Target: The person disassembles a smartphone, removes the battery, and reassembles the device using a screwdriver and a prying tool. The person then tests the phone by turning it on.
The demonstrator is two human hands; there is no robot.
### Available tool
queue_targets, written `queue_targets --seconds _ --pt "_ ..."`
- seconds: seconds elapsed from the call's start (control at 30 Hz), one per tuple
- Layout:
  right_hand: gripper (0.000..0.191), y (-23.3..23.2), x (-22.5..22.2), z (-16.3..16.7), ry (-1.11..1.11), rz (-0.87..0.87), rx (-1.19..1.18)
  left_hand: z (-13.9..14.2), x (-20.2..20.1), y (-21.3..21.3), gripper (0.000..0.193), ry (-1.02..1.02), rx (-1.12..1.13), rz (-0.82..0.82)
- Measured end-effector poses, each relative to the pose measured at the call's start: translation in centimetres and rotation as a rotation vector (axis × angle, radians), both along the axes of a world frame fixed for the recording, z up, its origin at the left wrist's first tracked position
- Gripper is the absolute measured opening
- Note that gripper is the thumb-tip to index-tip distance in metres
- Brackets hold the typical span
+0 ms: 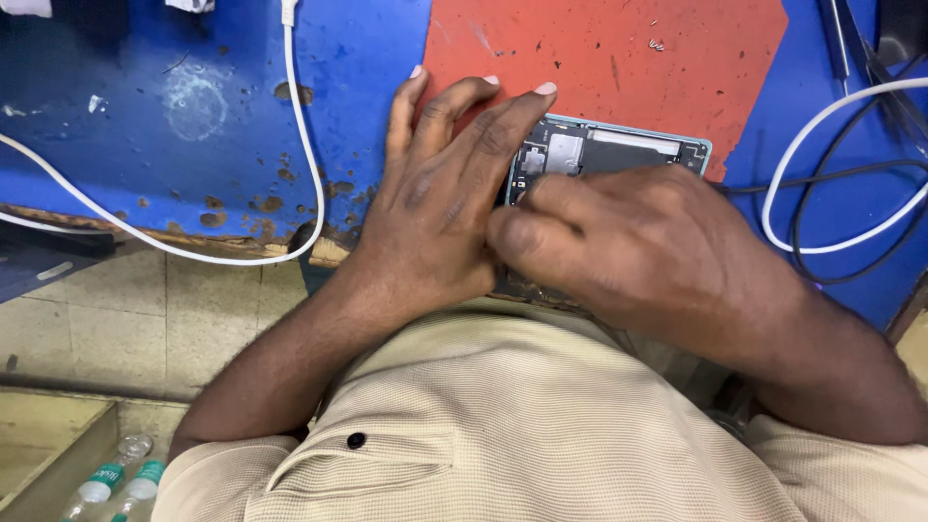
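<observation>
While the opened phone (pixel 619 155) lies face down on the red patch of the worktable (pixel 145 126), at about one o'clock from the frame's centre, the work on its bared insides would go best with slow, small finger pressure and the case pinned flat so it cannot slide. The left hand (pixel 435 203) lies palm down over the phone's nine o'clock edge, fingers spread and pointing to twelve, holding nothing but pressing the case and table. The right hand (pixel 628 242) comes in from four o'clock, its fingers curled tightly together at the phone's inner parts; whether they pinch a small tool or part I cannot tell. A white cable (pixel 290 145) loops at nine o'clock.
</observation>
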State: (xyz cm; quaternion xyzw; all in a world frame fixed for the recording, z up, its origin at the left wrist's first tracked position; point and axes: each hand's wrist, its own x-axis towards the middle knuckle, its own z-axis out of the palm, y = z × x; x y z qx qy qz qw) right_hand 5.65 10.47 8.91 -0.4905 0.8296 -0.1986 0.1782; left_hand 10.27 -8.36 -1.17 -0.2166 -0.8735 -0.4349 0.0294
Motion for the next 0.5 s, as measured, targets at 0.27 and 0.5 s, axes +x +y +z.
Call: queue_targets --seconds 0.27,0.5 --pt "0.019 0.3 0.7 -0.8 -0.022 -0.176 -0.084 -0.4 0.1 -0.2 0.093 -0.02 0.0 0.0" --pt "0.029 0.7 0.8 -1.2 0.091 -0.128 -0.183 -0.4 0.1 -0.2 0.094 -0.019 0.004 0.0"
